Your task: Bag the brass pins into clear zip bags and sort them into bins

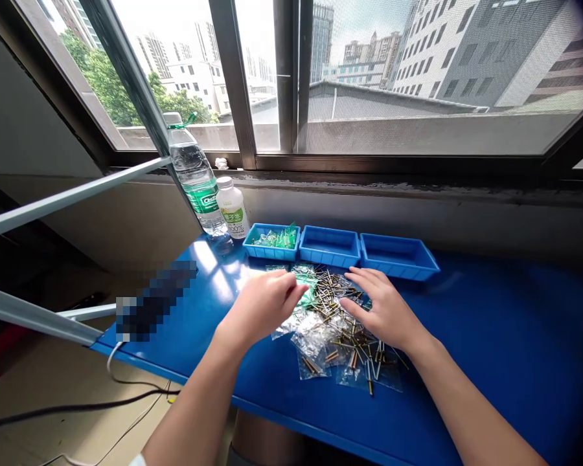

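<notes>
My left hand [271, 299] is over the left side of a loose pile, its fingers curled under and its thumb sticking out to the right. Whatever its fingers may hold is hidden. My right hand [383, 304] hovers over the right side with fingers spread and nothing in them. Between and below the hands lies a heap of thin metal fasteners [331, 290], gold- and silver-coloured, resembling nails or rivets. Small clear plastic bags [313, 336] lie at its front, some with a few fasteners in or on them. Green-tinted packets [305, 285] show beside my left thumb.
Behind the pile stand three blue bins: the left bin [272, 254] holds clear and green packets; the middle bin [329, 259] and right bin [398, 268] show bare insides. A water bottle [197, 171], a white bottle [232, 207] and a metal frame [72, 197] are left.
</notes>
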A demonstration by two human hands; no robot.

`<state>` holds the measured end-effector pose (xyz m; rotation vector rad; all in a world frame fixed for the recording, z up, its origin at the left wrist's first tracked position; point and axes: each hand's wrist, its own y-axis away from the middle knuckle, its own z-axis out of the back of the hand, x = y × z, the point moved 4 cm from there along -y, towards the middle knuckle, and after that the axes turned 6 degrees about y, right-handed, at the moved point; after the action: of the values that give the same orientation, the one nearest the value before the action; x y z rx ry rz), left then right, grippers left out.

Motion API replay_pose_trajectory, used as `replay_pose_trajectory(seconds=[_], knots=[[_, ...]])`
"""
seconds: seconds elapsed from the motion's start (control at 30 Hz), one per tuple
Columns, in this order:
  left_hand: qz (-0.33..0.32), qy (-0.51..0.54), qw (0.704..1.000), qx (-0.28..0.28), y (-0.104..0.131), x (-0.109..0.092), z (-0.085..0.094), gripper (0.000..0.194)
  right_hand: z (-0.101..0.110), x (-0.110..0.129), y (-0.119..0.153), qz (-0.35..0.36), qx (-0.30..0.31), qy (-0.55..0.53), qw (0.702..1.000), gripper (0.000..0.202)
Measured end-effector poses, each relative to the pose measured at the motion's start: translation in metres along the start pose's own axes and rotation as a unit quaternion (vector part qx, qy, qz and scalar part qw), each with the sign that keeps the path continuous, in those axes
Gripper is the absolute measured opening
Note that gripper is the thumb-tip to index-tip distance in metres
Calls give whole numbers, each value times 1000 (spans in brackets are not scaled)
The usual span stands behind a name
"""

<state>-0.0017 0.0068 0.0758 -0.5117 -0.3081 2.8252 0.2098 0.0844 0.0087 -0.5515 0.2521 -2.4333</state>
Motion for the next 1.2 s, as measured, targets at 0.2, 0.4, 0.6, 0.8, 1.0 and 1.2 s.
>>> replay_pose_trajectory(seconds=[0.2, 0.4, 0.6, 0.8, 1.0, 1.2], knots=[[-17, 18, 999, 43, -26, 9, -12, 33, -9, 2, 2, -12, 79, 20, 997, 60], [168, -26, 985, -23, 29, 111, 2, 29, -2, 2, 1, -22, 49, 4, 999, 55], [379, -114, 912, -111, 116, 208, 42, 57, 0, 8, 1, -12, 24, -5, 1000, 51], [350, -157, 916, -113, 125, 213, 45, 58, -1, 6, 1, -9, 6, -12, 1000, 50], [359, -176, 914, -75, 123, 216, 39, 61, -1, 4, 2, -4, -15, -6, 1000, 48], [365, -179, 912, -55, 125, 217, 43, 64, -1, 6, 3, 1, -23, -7, 1000, 48]])
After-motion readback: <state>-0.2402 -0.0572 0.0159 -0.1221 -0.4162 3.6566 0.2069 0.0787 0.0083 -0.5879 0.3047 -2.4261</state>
